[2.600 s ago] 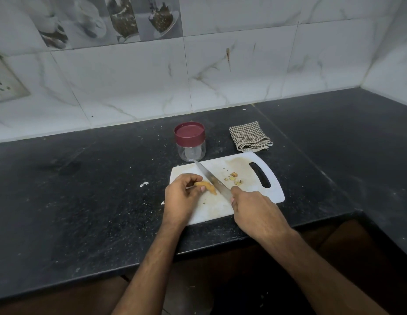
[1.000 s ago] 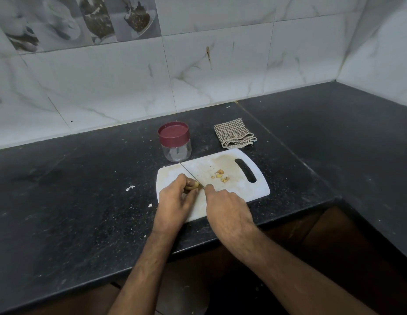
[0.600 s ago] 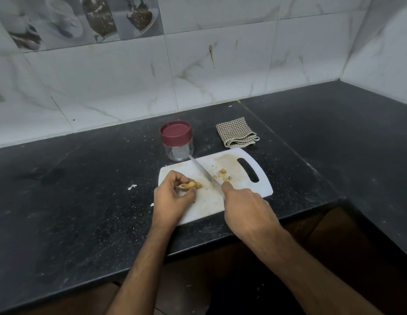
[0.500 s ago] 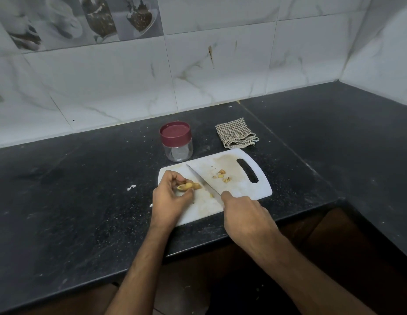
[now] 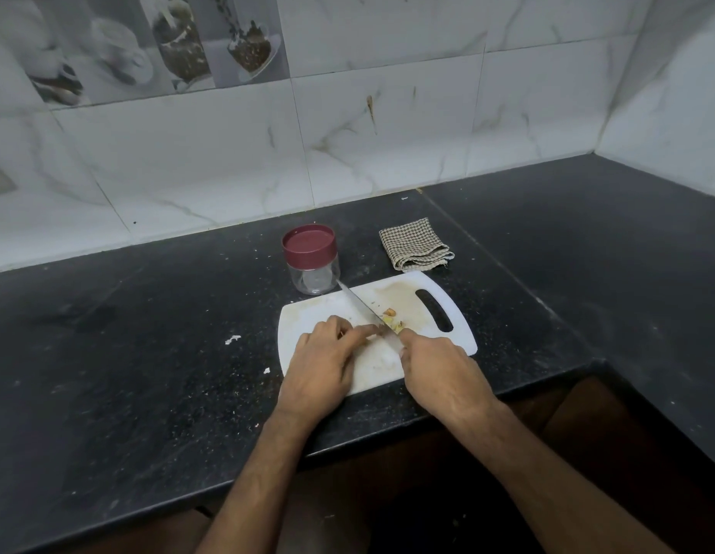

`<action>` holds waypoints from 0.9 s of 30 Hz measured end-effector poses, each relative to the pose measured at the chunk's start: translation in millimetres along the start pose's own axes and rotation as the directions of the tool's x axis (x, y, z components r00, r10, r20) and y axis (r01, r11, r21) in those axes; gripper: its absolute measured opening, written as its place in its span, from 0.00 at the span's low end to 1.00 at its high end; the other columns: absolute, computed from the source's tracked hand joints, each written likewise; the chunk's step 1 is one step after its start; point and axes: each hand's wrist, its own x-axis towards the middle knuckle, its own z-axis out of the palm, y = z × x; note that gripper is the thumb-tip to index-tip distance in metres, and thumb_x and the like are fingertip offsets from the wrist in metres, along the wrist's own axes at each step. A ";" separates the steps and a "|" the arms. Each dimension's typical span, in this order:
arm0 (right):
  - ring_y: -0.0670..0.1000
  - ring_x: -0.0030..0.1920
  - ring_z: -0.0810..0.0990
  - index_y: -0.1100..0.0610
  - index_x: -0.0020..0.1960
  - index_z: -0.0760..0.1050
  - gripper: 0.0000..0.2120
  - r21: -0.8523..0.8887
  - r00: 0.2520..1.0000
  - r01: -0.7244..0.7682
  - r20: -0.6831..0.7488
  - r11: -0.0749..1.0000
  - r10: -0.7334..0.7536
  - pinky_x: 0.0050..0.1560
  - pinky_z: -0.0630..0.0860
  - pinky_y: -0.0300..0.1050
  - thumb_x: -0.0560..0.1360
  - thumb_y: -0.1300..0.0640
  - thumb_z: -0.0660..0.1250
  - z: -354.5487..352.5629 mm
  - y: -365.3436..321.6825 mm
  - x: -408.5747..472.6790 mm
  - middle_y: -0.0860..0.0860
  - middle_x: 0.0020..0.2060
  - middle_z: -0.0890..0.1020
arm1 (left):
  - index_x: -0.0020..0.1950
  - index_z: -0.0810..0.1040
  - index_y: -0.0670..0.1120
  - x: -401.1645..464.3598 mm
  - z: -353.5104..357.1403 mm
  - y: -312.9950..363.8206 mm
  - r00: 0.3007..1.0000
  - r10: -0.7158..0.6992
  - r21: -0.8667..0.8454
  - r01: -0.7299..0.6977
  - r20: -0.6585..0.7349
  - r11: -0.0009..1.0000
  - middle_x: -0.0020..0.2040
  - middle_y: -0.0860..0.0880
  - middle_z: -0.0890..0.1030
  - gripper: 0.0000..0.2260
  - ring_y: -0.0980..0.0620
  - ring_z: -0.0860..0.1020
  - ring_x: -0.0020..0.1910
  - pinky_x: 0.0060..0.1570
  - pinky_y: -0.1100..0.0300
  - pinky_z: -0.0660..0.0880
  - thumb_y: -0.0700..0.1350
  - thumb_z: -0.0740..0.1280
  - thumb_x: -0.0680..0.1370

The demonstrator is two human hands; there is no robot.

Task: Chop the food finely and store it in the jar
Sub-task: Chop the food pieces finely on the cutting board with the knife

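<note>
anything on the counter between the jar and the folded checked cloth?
Nothing. In the head view the stretch of black counter between the jar and the checked cloth is bare, apart from faint dusty specks.

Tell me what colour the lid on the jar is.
Dark red, maroon. The lid sits on the clear jar, best seen in the head view.

Knife (image 5: 357, 303) blade now down beside left hand (image 5: 325, 363), food piece seemingly hidden under fingers (image 5: 359, 333)
</note>
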 end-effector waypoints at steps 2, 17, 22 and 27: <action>0.51 0.42 0.79 0.51 0.63 0.71 0.10 0.077 1.000 -0.016 0.025 0.997 0.014 0.44 0.77 0.48 0.83 0.56 0.56 -1.4 0.5 -0.7 0.47 0.39 0.77 | 0.73 0.71 0.63 0.2 1.0 -1.1 1.000 0.005 0.025 -0.006 0.017 1.000 0.56 0.55 0.71 0.23 0.54 0.70 0.55 0.52 0.55 0.68 0.44 0.60 0.81; 0.50 0.44 0.77 0.51 0.64 0.68 0.10 -0.084 0.994 0.002 0.106 0.996 0.007 0.45 0.76 0.47 0.84 0.56 0.58 -13.0 -2.0 -19.3 0.50 0.47 0.79 | 0.63 0.79 0.48 -2.3 3.0 -16.6 0.870 -0.427 -0.531 0.248 -0.246 0.810 0.59 0.56 0.81 0.12 0.60 0.77 0.55 0.55 0.67 0.74 0.40 0.68 0.81; 0.51 0.43 0.74 0.52 0.63 0.69 0.11 -0.189 0.985 0.071 0.167 0.979 -0.039 0.44 0.72 0.47 0.82 0.60 0.57 -15.2 -15.5 -19.1 0.50 0.43 0.74 | 0.58 0.80 0.52 -2.3 -0.7 -19.4 0.771 -0.596 -0.658 0.330 -0.226 0.677 0.54 0.56 0.81 0.10 0.56 0.79 0.49 0.49 0.63 0.77 0.41 0.72 0.79; 0.51 0.45 0.77 0.53 0.64 0.71 0.12 -0.171 0.982 0.093 0.177 0.981 -0.062 0.45 0.76 0.48 0.81 0.60 0.57 -9.3 -28.8 -10.6 0.51 0.46 0.78 | 0.56 0.80 0.53 -2.8 -1.6 -17.1 0.762 -0.597 -0.641 0.331 -0.251 0.692 0.51 0.55 0.80 0.07 0.56 0.78 0.48 0.47 0.65 0.76 0.43 0.71 0.79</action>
